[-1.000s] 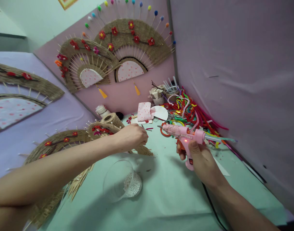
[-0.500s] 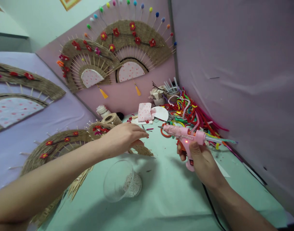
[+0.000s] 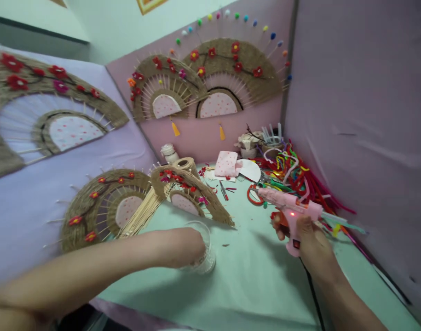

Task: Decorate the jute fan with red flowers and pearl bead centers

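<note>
My left hand (image 3: 188, 246) reaches down into a clear plastic cup (image 3: 209, 261), its fingers hidden inside. In the earlier frame, small clear beads lay at the cup's bottom; now my hand mostly covers them. On the right, my right hand (image 3: 312, 239) is wrapped round the handle of a pink hot glue gun (image 3: 282, 198), held above the table with its nozzle to the left. A small light glows on the gun, a glue stick sticks out of its back, and a black cord (image 3: 312, 289) hangs below. Behind the cup stands a small twine fan (image 3: 215, 204) with red flowers.
A larger twine fan (image 3: 75, 202) leans at the left beside a bundle of thin sticks (image 3: 144, 209). Towards the back are a twine roll (image 3: 185, 163), spotted fabric (image 3: 226, 164), orange-handled scissors (image 3: 254, 195) and tangled pipe cleaners (image 3: 296, 170). Decorated fans hang on the pink panel (image 3: 262, 117).
My left hand has moved down from beside the small fan into the cup. The view has turned left; my right hand still grips the glue gun.
</note>
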`<state>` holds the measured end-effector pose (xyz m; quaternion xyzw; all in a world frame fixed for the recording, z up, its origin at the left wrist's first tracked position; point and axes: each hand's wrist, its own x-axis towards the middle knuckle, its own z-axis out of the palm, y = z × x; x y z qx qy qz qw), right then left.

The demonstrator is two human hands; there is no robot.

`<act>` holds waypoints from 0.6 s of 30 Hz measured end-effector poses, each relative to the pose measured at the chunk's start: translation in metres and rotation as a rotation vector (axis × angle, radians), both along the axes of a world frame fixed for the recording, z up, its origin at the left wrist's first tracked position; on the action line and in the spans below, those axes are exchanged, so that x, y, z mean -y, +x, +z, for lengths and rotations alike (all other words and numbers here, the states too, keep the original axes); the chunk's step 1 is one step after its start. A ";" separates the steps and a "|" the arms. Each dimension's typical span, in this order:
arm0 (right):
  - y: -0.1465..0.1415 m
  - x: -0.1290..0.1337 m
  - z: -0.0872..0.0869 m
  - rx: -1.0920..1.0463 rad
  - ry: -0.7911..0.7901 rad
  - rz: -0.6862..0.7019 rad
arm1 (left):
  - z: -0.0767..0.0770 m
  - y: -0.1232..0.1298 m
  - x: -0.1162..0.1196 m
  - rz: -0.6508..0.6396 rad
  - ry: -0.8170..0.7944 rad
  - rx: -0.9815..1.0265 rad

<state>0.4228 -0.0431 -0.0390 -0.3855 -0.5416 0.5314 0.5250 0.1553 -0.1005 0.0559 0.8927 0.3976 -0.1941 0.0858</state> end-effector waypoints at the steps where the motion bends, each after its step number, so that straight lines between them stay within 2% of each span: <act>1: 0.000 0.001 0.001 0.011 0.005 -0.012 | -0.007 0.003 -0.007 -0.039 -0.071 -0.049; 3: -0.001 0.003 0.005 0.054 0.014 -0.019 | -0.019 0.009 -0.017 -0.085 -0.149 -0.050; 6: -0.001 0.006 0.009 0.112 0.025 -0.024 | -0.036 0.013 -0.024 -0.138 -0.177 -0.012; 9: -0.002 0.007 0.011 0.098 0.013 -0.026 | -0.044 0.014 -0.024 -0.165 -0.209 -0.016; 13: -0.004 0.007 0.012 0.082 -0.005 -0.017 | -0.038 0.014 -0.022 -0.153 -0.190 -0.021; 18: -0.005 0.008 0.013 0.102 -0.017 -0.015 | -0.014 0.013 -0.018 -0.139 -0.115 -0.013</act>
